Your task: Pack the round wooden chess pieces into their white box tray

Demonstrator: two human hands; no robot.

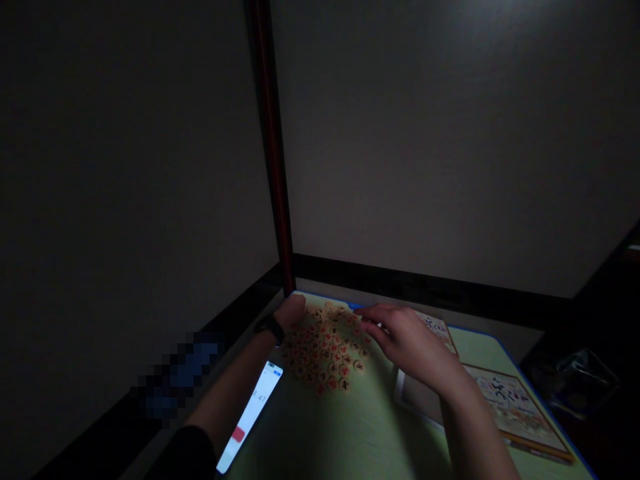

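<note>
**Two hands at the rim of a spread of round pieces**

On the green table [350,433], the right hand [395,330] reaches palm-down to the spread's 2 o'clock edge, thumb and forefinger slightly apart. The left hand [293,309] bends in at 11 o'clock, its fingers hidden; its grip cannot be told. An illustrated flat box [520,407] lies at 4 o'clock, a pale-rimmed tray [417,397], partly under the right forearm, nearer; their contents cannot be told. A lit phone [253,413] lies at 7 o'clock. The round pieces [333,348], marked red or black, lie loose between the hands.
</note>
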